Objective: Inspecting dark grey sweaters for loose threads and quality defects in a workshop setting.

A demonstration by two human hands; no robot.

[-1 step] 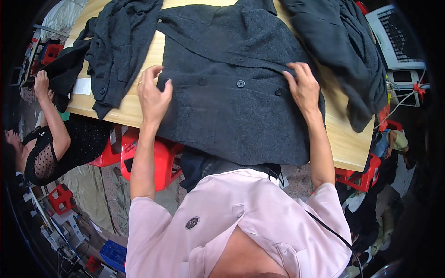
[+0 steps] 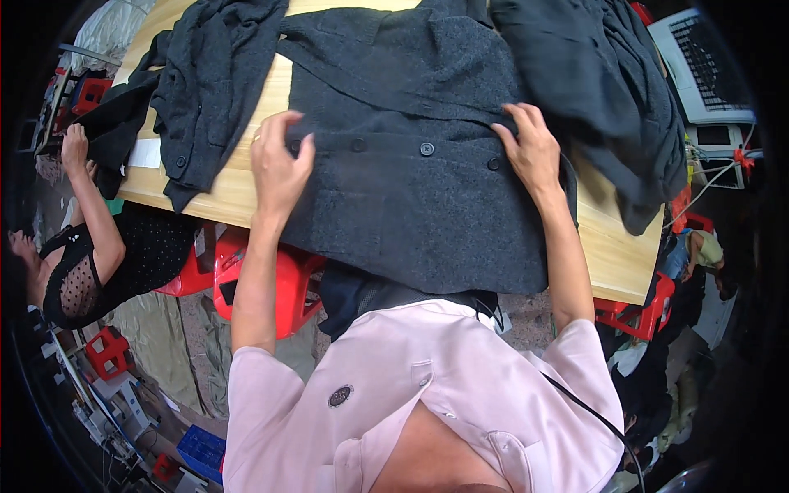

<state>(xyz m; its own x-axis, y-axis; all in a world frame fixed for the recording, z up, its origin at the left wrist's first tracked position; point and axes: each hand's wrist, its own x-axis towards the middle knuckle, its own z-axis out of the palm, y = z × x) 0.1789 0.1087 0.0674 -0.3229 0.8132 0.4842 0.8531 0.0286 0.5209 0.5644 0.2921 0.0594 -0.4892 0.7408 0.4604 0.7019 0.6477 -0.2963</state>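
Observation:
A dark grey knit cardigan (image 2: 411,214) lies spread in front of me, its lower hem hanging over the table's near edge. Dark buttons, one of them a round button (image 2: 426,149), run in a row across it. My left hand (image 2: 279,168) hovers at the cardigan's left edge, thumb and fingers apart, with nothing in it. On the right side, my right hand (image 2: 534,152) has its fingers curved and parted from the thumb over the cloth near the end button (image 2: 493,163). Whether its fingertips touch the cloth I cannot tell.
Another dark grey cardigan (image 2: 214,90) lies left on the wooden table (image 2: 608,263). A heap of dark garments (image 2: 608,99) covers its right side, partly blurred. At the left, a co-worker's hand (image 2: 74,148) holds dark cloth. Red stools (image 2: 279,287) stand below the table.
My left hand has shifted slightly right, over the cardigan's edge. My right hand has moved a little left. Part of the dark garment heap at the right has shifted left.

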